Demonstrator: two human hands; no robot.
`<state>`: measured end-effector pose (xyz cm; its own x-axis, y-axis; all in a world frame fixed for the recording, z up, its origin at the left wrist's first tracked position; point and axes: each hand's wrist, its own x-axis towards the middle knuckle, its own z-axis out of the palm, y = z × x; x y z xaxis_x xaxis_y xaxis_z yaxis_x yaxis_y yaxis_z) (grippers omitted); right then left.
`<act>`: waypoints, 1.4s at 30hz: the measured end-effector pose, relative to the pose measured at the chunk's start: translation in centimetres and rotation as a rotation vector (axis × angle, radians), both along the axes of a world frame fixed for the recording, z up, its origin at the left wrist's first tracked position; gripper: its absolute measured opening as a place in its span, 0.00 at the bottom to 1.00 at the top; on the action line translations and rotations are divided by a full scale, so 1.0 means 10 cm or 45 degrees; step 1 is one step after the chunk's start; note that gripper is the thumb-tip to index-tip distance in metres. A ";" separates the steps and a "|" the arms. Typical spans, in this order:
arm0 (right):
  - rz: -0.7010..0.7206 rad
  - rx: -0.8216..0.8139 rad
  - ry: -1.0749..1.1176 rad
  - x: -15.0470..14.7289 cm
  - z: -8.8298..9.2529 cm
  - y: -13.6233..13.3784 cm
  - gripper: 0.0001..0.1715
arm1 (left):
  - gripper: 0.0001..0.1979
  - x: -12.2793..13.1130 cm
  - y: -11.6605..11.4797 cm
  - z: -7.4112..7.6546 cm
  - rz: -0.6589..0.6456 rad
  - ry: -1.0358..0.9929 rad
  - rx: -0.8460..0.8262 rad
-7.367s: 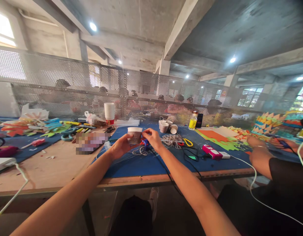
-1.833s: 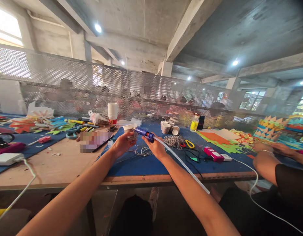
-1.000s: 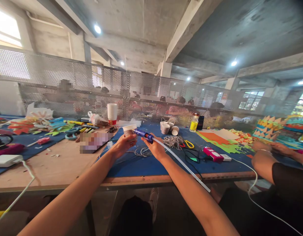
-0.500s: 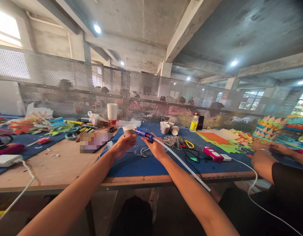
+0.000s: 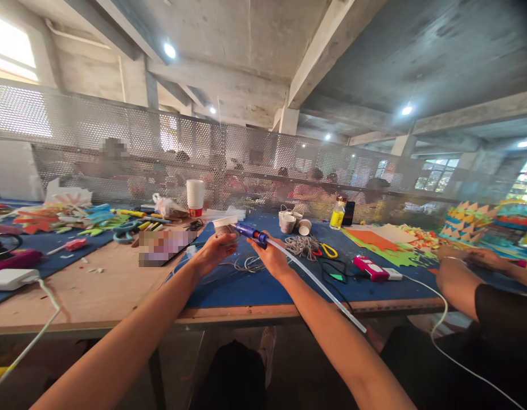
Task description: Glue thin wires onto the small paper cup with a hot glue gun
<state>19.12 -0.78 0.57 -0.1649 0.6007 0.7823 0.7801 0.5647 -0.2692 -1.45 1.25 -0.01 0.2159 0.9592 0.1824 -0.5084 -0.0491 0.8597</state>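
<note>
I observe the left hand [image 5: 212, 250] gripping the cup [image 5: 224, 226] above the surface [image 5: 241, 293], the right hand [image 5: 269, 252] clasping a glue gun [image 5: 249, 230] beside it (nozzle contact unclear); steady cup, light squeeze advisable.

The right hand [image 5: 270, 254] has taken up the blue glue gun [image 5: 248, 232], now pointed at the cup [image 5: 223, 228].

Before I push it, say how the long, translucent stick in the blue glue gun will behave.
The stick probably flexes, as it curves slightly. Being slim, it looks light for its length. Its free end may swing, jutting well behind the gun.
</note>
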 end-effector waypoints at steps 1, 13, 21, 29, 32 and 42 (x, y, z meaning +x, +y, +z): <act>-0.003 0.003 0.000 0.00 0.00 0.00 0.22 | 0.18 0.00 0.00 0.00 -0.004 -0.002 0.000; -0.027 -0.001 0.005 0.00 0.02 -0.03 0.22 | 0.17 -0.01 -0.01 0.01 -0.005 -0.008 0.018; 0.009 0.013 0.042 0.01 -0.02 0.02 0.21 | 0.17 -0.01 0.00 -0.01 -0.022 -0.029 0.033; 0.014 0.026 0.053 0.02 -0.01 0.02 0.23 | 0.17 -0.01 -0.02 0.00 -0.039 -0.055 0.037; 0.021 0.026 0.065 0.03 -0.02 0.03 0.23 | 0.18 -0.01 -0.04 0.01 -0.049 -0.069 0.040; -0.003 0.053 0.052 0.03 -0.04 0.06 0.25 | 0.18 0.00 -0.05 0.03 -0.047 -0.083 0.029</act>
